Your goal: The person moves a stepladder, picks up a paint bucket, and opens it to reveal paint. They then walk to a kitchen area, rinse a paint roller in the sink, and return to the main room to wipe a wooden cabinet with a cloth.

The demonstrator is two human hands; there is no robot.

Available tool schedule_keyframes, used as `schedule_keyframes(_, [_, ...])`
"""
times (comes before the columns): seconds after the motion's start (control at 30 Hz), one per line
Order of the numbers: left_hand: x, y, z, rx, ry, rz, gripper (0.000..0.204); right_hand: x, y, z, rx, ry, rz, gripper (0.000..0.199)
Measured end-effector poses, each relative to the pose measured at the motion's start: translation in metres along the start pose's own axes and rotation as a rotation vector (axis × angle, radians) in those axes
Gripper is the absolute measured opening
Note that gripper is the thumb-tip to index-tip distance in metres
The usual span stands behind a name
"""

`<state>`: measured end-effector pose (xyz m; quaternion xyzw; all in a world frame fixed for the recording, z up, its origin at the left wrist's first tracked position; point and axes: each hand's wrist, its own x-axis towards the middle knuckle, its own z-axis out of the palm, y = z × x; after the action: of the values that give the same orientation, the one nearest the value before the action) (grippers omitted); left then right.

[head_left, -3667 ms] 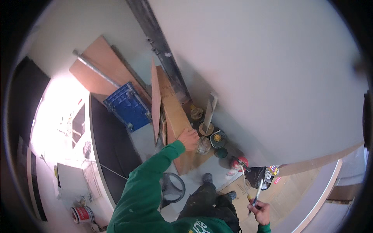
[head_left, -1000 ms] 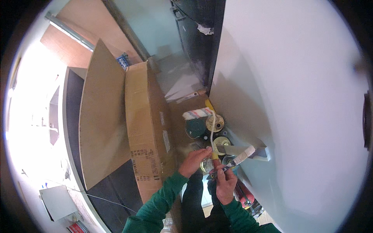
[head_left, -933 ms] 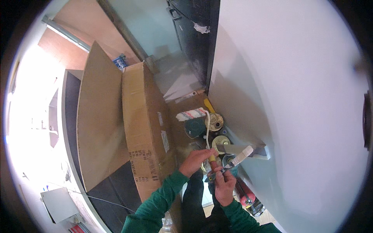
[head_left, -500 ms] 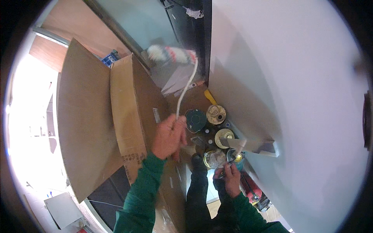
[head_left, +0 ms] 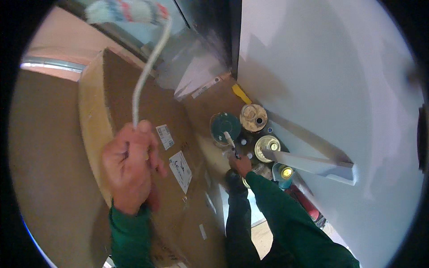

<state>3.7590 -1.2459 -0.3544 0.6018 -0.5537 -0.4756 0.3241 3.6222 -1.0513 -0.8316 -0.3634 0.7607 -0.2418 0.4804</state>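
The person's left hand (head_left: 128, 167) held a paint roller (head_left: 147, 73) in front of a large cardboard box (head_left: 174, 219), its fingers curled together around the handle; the striped sleeve (head_left: 127, 12) (slightly blurred) was at the view's upper left. The right hand (head_left: 241, 165) held a paintbrush (head_left: 229, 140), though exactly how its fingers pressed on the handle could not be told. The pale bristles overlapped a green round-topped container (head_left: 225, 124) in view; contact could not be judged. Near that container stood a tan-topped can (head_left: 251, 127) and a gold-topped can (head_left: 270, 144).

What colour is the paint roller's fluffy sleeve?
Off-white roller sleeve with red and blue-grey bands, slightly blurred; head view.
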Motion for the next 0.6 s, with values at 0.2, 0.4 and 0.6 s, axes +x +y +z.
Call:
schedule_keyframes(0.2, [-0.009, -0.005, 0.010, -0.022, 0.242, -0.048, 0.028, 0.050, 0.013, 0.049, 0.156, -0.231, 0.030, 0.045])
schedule_keyframes(0.4, [-0.011, -0.018, 0.005, 0.134, 0.448, 0.015, 0.026, 0.068, 0.002, 0.072, 0.514, -0.170, 0.156, 0.036])
schedule_keyframes(0.6, [-0.016, -0.010, 0.001, 0.563, 0.504, 0.012, 0.038, 0.102, 0.031, 0.105, 0.600, 0.016, 0.144, 0.036])
